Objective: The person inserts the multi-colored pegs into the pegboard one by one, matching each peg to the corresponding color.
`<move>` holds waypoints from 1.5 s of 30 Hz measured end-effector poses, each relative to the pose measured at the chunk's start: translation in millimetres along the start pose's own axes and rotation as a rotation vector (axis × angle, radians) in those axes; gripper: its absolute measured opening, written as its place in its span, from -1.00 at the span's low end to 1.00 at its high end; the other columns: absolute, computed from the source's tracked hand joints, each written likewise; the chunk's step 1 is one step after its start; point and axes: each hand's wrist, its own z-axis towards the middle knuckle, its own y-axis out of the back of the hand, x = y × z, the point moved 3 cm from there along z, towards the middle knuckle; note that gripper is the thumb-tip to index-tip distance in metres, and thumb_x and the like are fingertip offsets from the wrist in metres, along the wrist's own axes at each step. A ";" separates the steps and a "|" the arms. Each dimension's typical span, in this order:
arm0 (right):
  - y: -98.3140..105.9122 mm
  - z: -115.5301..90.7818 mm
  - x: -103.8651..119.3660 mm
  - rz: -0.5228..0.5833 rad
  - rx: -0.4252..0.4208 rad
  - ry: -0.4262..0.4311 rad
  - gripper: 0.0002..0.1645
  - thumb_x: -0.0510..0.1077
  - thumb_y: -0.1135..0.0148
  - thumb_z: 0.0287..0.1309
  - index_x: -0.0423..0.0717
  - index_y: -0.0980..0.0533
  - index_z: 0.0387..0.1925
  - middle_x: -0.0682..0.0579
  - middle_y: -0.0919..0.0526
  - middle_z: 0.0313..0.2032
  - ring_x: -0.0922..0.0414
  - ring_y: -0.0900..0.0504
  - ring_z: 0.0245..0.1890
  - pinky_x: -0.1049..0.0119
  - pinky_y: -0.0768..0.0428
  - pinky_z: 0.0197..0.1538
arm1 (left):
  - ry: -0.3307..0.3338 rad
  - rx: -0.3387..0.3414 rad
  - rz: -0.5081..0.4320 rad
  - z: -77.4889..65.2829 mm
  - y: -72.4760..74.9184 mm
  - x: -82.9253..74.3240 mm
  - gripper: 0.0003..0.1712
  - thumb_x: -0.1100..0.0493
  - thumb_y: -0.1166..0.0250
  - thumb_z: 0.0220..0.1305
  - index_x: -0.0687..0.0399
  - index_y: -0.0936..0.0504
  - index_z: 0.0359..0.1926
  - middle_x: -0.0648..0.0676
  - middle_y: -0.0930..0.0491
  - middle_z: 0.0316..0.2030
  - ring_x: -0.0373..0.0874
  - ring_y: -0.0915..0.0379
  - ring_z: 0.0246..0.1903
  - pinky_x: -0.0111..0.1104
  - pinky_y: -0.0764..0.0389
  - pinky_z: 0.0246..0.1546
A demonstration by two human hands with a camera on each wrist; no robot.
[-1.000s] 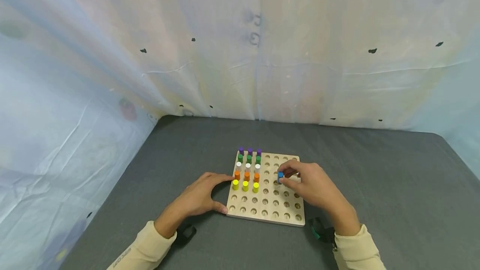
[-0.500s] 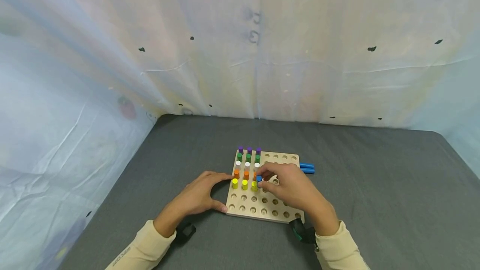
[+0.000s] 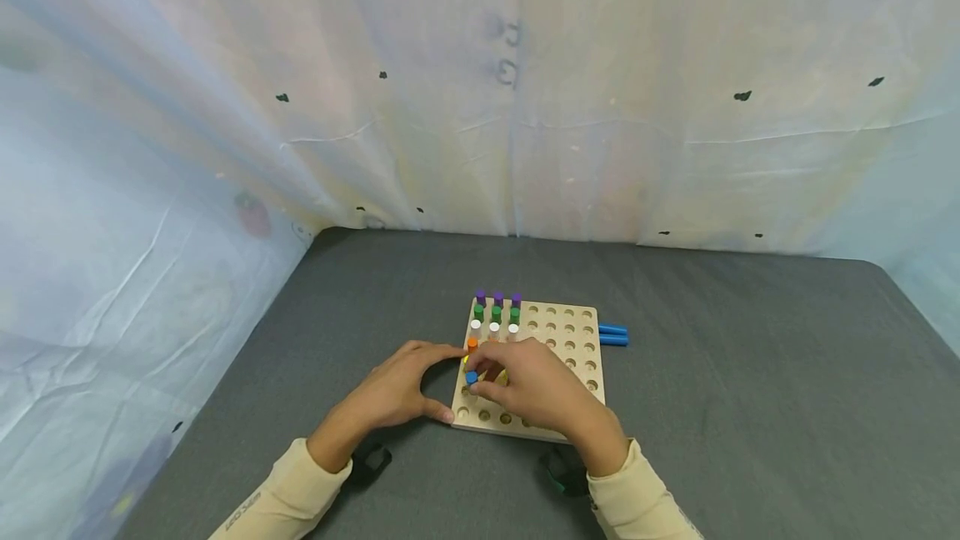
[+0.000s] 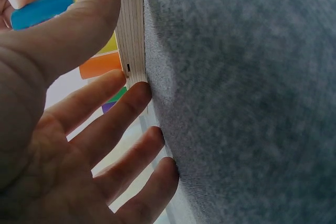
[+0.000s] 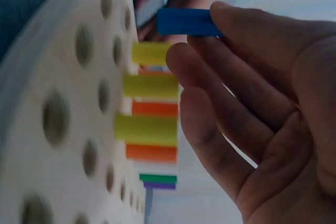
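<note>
A square wooden pegboard (image 3: pixel 542 318) with rows of round holes lies on the dark cloth. My left hand (image 3: pixel 397 382) touches its left side with fingers spread, fingertips along the edge in the left wrist view. Between thumb and fingers my right hand (image 3: pixel 536 386) pinches a blue peg (image 5: pixel 184 22). That peg is above the left side of the board, just in front of the yellow pegs (image 5: pixel 147 129), its lower end clear of the board in the right wrist view. Behind stand orange pegs (image 5: pixel 152 153), white pegs (image 3: pixel 494 330), green pegs (image 3: pixel 497 315) and purple pegs (image 3: pixel 498 299). My right hand partly hides the yellow and orange rows.
Two more blue pegs (image 3: pixel 613 340) lie side by side on the table (image 3: pixel 735 373), against the board's right edge. A pale patterned sheet (image 3: pixel 600 90) hangs behind the table and along its left side.
My right hand has carried the blue peg leftward across the board, from its right half to the left column. The two blue pegs at the right have come into view. My left hand stays put.
</note>
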 end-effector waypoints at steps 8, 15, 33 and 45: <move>-14.4 6.2 4.1 -0.034 0.005 -0.020 -0.80 -0.08 -0.35 0.25 0.05 -0.66 -0.10 0.17 -0.77 -0.27 0.36 -0.68 -0.35 0.46 -0.57 -0.28 | -0.006 -0.012 -0.004 -1.3 0.3 0.3 -0.06 -0.09 -0.64 -0.20 -0.36 -0.50 0.31 -0.11 -0.51 0.27 -0.05 -0.29 0.33 0.17 -0.49 0.11; -18.0 6.7 4.5 -0.130 -0.033 -0.040 -0.82 -0.03 -0.38 0.22 0.12 -0.66 -0.13 0.20 -0.77 -0.28 0.34 -0.70 -0.31 0.42 -0.58 -0.27 | 0.006 -0.016 0.001 -1.2 0.4 -0.1 -0.06 -0.08 -0.65 -0.20 -0.35 -0.51 0.31 -0.11 -0.52 0.26 -0.06 -0.30 0.33 0.15 -0.49 0.12; -19.6 7.7 6.4 -0.179 -0.043 -0.041 -0.81 -0.05 -0.41 0.18 0.10 -0.68 -0.14 0.19 -0.79 -0.26 0.30 -0.74 -0.30 0.42 -0.60 -0.29 | -0.011 -0.018 -0.005 -1.0 -0.1 0.4 -0.05 -0.06 -0.65 -0.21 -0.32 -0.50 0.31 -0.09 -0.52 0.27 -0.04 -0.30 0.33 0.15 -0.46 0.16; 21.7 -23.3 -15.9 -0.124 -0.114 -0.197 -0.75 -0.04 -0.40 0.20 0.16 -0.68 -0.07 0.25 -0.76 -0.15 0.32 -0.69 -0.26 0.37 -0.56 -0.27 | 0.023 0.008 0.023 2.3 -1.3 0.6 0.00 -0.06 -0.65 -0.20 -0.31 -0.46 0.36 -0.07 -0.48 0.32 -0.03 -0.28 0.35 0.12 -0.44 0.21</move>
